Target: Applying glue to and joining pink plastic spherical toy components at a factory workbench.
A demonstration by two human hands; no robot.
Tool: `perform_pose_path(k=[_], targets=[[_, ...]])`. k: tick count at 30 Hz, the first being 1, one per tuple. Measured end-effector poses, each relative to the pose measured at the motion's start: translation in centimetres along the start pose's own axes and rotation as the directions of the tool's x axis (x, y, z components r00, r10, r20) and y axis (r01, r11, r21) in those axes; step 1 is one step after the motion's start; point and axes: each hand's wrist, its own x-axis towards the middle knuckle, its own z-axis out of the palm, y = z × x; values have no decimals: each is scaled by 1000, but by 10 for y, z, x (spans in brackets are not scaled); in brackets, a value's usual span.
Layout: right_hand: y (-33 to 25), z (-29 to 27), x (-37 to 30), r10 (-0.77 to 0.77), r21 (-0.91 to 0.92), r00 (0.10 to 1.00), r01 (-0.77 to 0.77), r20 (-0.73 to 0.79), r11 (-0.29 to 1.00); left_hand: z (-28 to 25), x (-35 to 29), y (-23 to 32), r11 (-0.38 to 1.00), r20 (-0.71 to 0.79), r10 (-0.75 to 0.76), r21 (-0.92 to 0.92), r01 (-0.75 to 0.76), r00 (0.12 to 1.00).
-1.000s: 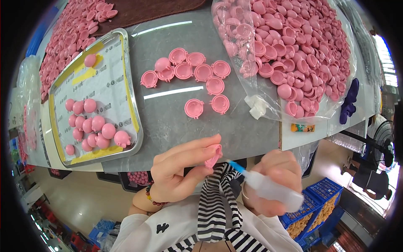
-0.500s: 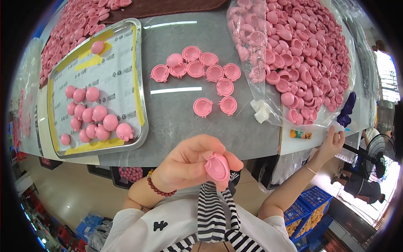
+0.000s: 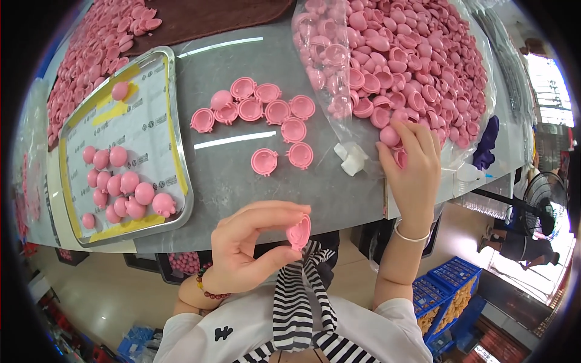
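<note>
My left hand (image 3: 257, 245) pinches a pink half-shell (image 3: 299, 232) between thumb and fingertips, near the table's front edge. The shell is hollow and rimmed, turned nearly edge-on. My right hand (image 3: 413, 163) reaches into the pile of pink shells (image 3: 417, 66) at the right, thumb and fingers spread around a round pink shell (image 3: 389, 137) at the near edge. That shell lies between the fingertips, not lifted. Several open shells (image 3: 264, 161) lie hollow side up in the middle of the grey table, one closed ball (image 3: 221, 100) among them.
A metal tray (image 3: 184, 206) with paper, yellow tape and several pink balls stands at left. More shells (image 3: 91, 54) are heaped behind it by a brown cloth (image 3: 212, 24). White crumpled pieces (image 3: 351, 158), a translucent bottle (image 3: 468, 173) and a purple object (image 3: 486, 144) lie at right.
My right hand has left the spot by the translucent bottle and moved left onto the shell pile. My left hand has turned the half-shell more edge-on. The whole view has shifted slightly.
</note>
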Motion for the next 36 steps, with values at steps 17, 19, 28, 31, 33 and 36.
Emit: perform_pose_path(k=[17,19,28,31,33,36], targets=[[-70,-7,-44,-208,758,977,173,-51,629,-4,-1,1,998,46,-56,-8,56,997],[-71,-5,-46,-216,746,975,179,-48,641,-4,-3,1,976,19,20,216,-23,1000],[-86,-1,-67,-147,735,966,256,-211,628,-1,7,-6,972,18,107,210,-108,994],[-81,-6,-70,-96,753,976,213,-196,623,-3,8,-4,964,59,86,249,-98,995],[-69,-13,-74,4,702,976,154,-218,696,-6,8,-8,972,84,101,205,-116,991],[-20,-7,-86,246,382,800,-23,-547,924,-9,7,-7,984,93,111,130,-123,989]])
